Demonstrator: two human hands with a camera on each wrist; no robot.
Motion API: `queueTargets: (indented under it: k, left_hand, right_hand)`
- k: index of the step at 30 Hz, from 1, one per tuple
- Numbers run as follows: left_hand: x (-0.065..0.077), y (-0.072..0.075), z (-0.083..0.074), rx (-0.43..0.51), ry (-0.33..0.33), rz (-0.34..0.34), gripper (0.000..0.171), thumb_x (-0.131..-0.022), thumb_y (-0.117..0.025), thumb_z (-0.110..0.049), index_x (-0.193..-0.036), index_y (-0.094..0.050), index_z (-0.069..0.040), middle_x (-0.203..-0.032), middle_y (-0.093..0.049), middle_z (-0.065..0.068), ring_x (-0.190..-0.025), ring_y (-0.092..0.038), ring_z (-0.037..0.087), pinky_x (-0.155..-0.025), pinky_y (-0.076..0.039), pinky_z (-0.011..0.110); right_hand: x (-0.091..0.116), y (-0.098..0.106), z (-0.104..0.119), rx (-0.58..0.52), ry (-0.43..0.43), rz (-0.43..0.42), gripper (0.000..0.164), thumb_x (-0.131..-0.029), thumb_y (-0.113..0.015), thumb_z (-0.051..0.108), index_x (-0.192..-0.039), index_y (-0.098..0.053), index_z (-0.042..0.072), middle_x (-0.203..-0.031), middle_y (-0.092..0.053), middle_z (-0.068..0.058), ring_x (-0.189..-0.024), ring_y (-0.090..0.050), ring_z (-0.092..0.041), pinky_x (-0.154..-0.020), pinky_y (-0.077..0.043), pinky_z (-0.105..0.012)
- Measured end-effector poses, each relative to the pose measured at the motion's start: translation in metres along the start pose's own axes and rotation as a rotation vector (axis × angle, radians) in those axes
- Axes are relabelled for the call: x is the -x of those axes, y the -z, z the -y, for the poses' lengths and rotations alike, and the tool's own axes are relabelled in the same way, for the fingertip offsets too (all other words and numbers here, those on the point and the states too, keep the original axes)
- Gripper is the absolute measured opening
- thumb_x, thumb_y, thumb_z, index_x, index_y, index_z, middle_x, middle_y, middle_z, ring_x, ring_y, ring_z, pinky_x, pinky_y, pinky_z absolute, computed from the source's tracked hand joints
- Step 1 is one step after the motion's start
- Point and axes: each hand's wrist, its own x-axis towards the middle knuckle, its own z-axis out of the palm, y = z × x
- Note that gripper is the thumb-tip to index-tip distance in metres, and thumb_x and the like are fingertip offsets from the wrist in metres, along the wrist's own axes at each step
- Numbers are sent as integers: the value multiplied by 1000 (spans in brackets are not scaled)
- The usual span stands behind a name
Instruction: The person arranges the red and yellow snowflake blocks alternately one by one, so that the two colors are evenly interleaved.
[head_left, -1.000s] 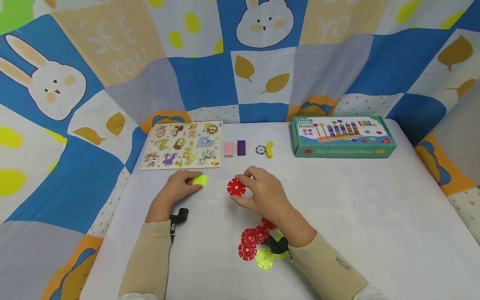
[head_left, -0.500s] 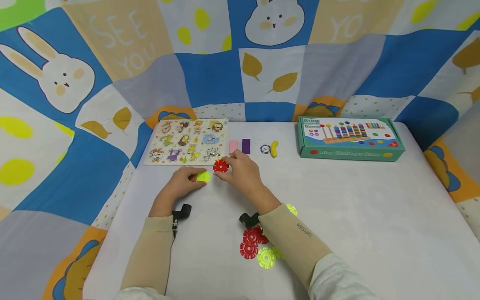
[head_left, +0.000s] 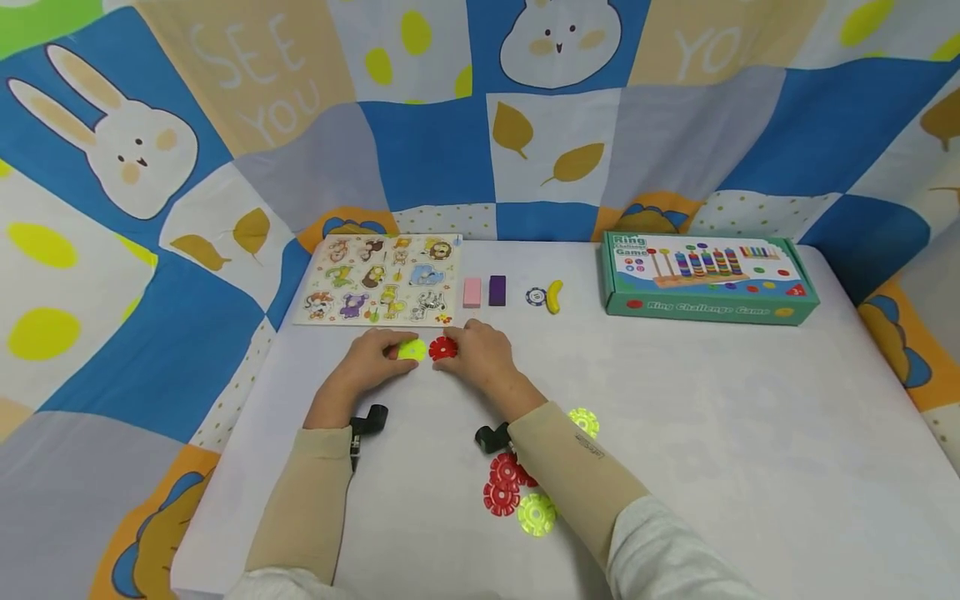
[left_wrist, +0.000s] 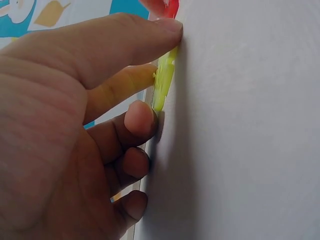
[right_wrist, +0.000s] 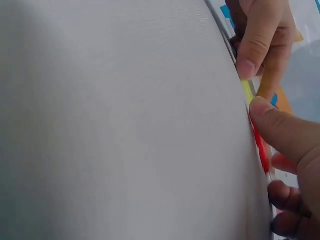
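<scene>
My left hand pinches a yellow-green notched plastic disc between thumb and fingers, close above the white table. Facing it, my right hand holds a red notched disc by its edges. The two discs lie edge to edge with hardly any gap; whether they touch, I cannot tell. Seen from the left wrist, the yellow-green disc is nearly edge-on and partly covered by the thumb. In the right wrist view the red disc stands just below the yellow-green one.
Loose red discs and yellow-green discs lie beside and partly under the right forearm. Behind the hands are an animal puzzle board, a pink block, a purple block, a poker chip, a toy banana and a game box.
My right hand has carried the red disc leftward, from well apart to right beside the yellow-green one. My left hand keeps its pinch almost in place. The head view has shifted slightly.
</scene>
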Motion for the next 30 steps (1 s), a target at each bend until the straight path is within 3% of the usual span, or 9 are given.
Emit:
queueTargets:
  k: [6, 9, 13, 18, 24, 30]
  left_hand:
    - [2, 1, -2, -23, 5, -5, 53, -80, -73, -43, -130, -59, -30, -106, -55, 1, -97, -41, 22, -81, -36, 40]
    - [2, 1, -3, -25, 4, -13, 52, -80, -73, -41, -129, -59, -30, -116, -56, -2, -100, -42, 22, -86, -38, 42]
    - [2, 1, -7, -15, 6, -3, 53, -80, -73, -39, -130, -58, -28, -113, -56, 1, -100, -42, 22, -85, -38, 42]
    - [2, 2, -17, -18, 4, -10, 54, -80, -74, -38, -130, -59, -26, -126, -55, 1, -109, -45, 23, -97, -36, 48]
    - [-1, -3, -32, 27, 5, 12, 55, -79, -74, -38, -130, -58, -23, -133, -52, 4, -118, -45, 25, -102, -33, 50]
    - [-4, -10, -37, 24, -14, 5, 58, -80, -73, -41, -132, -56, -25, -134, -51, 4, -123, -44, 25, -102, -34, 48]
  right_hand:
    - [3, 3, 2, -107, -42, -6, 52, -78, -72, 46, -121, -64, 19, -88, -54, 3, -78, -49, -14, -70, -43, -30]
    - [3, 2, 2, -104, -38, -26, 51, -78, -71, 47, -121, -64, 20, -89, -53, 4, -78, -48, -14, -70, -41, -30]
    - [5, 2, 3, -90, -44, -34, 51, -78, -72, 47, -121, -64, 21, -89, -53, 3, -78, -48, -15, -70, -41, -30]
    - [7, 4, 1, -111, -56, -16, 53, -77, -73, 47, -122, -62, 20, -88, -52, 4, -78, -48, -14, -70, -41, -29]
    - [19, 18, -4, -230, -64, 26, 51, -80, -73, 39, -125, -59, 20, -92, -52, 5, -82, -50, -13, -72, -44, -28]
    - [42, 40, -8, -306, -14, 31, 52, -81, -72, 37, -128, -58, 19, -98, -56, 1, -82, -51, -14, -69, -46, -27]
